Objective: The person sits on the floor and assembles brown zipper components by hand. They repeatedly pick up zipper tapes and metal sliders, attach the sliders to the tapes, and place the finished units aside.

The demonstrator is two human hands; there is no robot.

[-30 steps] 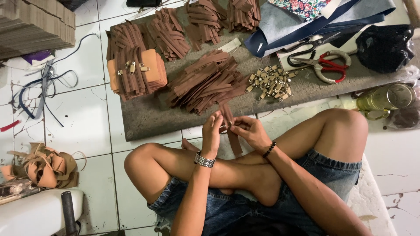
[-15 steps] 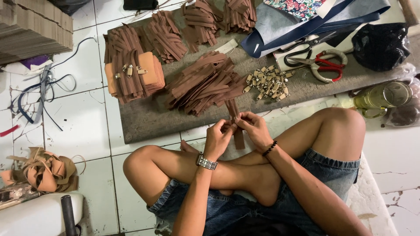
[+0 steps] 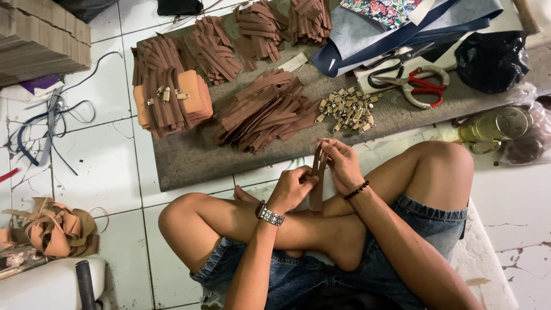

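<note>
Grey board (image 3: 189,158) — brown strips (image 3: 264,112), zipper sliders (image 3: 347,109), scissors (image 3: 419,86)

strips pile (image 3: 264,112): on the board (image 3: 189,158)
sliders (image 3: 348,109): on the board, right of the strips pile
scissors (image 3: 422,86): right of the sliders

Soft, even light falls on the white tiled floor (image 3: 103,172), with faint shadows, mild glare on the glass jar (image 3: 496,125), and sharp focus throughout.

Looking down, I see my left hand (image 3: 294,189) and right hand (image 3: 343,166) pinching a brown zipper strip (image 3: 317,178) above my crossed legs, with a pile of brown strips (image 3: 264,112), metal sliders (image 3: 347,109) and red-handled scissors (image 3: 422,87) on the grey board (image 3: 189,158) just beyond.
</note>
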